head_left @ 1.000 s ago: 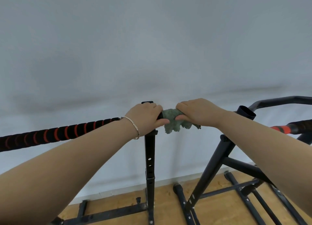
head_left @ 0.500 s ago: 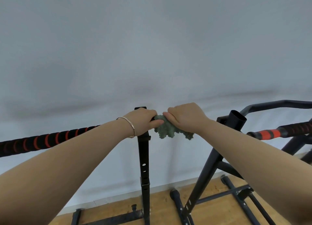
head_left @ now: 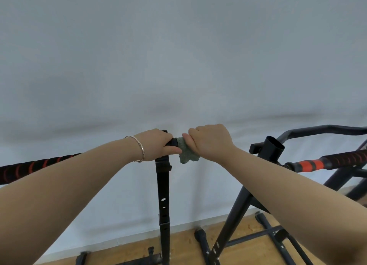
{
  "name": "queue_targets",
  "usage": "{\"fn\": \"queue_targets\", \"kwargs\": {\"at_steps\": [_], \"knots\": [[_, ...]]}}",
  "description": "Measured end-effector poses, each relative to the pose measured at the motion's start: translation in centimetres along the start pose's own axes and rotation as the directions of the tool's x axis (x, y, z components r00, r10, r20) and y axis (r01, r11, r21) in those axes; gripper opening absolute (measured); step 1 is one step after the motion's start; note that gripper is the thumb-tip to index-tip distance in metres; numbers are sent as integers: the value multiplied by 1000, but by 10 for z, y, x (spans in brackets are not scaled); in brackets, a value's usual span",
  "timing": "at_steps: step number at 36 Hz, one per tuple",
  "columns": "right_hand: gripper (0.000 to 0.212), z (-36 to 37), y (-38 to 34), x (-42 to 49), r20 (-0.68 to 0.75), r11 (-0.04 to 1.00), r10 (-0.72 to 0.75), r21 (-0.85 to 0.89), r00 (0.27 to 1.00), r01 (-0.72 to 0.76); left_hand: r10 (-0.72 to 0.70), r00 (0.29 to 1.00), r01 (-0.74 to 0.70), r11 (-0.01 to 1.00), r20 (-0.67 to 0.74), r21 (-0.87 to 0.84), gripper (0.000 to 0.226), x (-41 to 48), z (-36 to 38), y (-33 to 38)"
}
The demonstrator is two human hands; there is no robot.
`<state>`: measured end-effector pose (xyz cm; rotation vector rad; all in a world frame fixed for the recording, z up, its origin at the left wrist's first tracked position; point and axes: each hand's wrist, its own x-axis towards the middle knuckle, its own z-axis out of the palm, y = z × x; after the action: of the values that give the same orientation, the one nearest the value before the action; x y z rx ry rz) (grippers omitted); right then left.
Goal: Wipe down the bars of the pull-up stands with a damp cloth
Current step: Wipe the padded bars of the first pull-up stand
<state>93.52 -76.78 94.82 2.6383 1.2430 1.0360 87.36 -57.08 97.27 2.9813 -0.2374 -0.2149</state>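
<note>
So the right hand (head_left: 210, 143) is curled tight around a green cloth (head_left: 187, 155), squeezing it onto the very end of the bar (head_left: 39, 169). A ragged bit of the cloth hangs out below the fist. The left hand (head_left: 156, 145) sits just to the left of it, nearly touching, fingers wrapped over the same bar with the thumb reaching along underneath toward the cloth. There's a thin bracelet (head_left: 139, 149) on that wrist.

Both hands are right at the top of a black upright post (head_left: 163, 195) with adjustment holes down its front. From there the bar runs off to the left edge, black padding with red stripes on it.

Over on the right is a second stand (head_left: 238, 205). It has a slanted black leg with an open tube end at the top, and a curved rail (head_left: 317, 129) going off to the right. It also has its own padded handle (head_left: 337, 161) with an orange band, partly behind the right forearm.

Behind everything is a plain pale wall (head_left: 178, 66), and the stands' feet sit on a wooden floor (head_left: 178, 249) at the bottom.
</note>
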Motion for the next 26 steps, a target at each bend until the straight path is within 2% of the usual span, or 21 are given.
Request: {"fn": "queue_targets", "kwargs": {"at_steps": [3,5,7,9,11,12,14,18,22,26], "knots": [[51,-3,1,15,218,998,53,-37,974,-46,1,999,0,998,-32,57,49,3,2,0],[56,-6,3,25,356,993,83,53,931,-109,3,999,1,995,-42,100,48,5,4,-1],[57,-12,9,34,543,957,86,188,836,-220,17,998,-8,988,-61,152,47,6,8,0],[55,-15,19,40,711,894,27,297,703,-335,31,996,-14,980,-85,199,48,5,14,3],[55,-18,28,40,797,845,-36,347,603,-408,36,995,-13,974,-97,226,50,4,18,4],[56,-19,29,39,801,837,-57,364,596,-408,40,994,-15,972,-100,235,50,4,19,4],[57,-20,28,34,750,850,-78,394,657,-349,42,994,-20,976,-97,218,52,3,17,2],[58,-15,22,25,618,915,-56,346,784,-207,-4,999,7,998,-49,58,54,-1,5,-4],[61,-7,24,17,551,940,-10,290,835,-180,-33,999,33,999,-3,-35,47,-8,6,-14],[57,-2,28,8,551,910,-24,358,834,-210,-59,998,59,998,20,-19,47,-17,12,-26]]}}
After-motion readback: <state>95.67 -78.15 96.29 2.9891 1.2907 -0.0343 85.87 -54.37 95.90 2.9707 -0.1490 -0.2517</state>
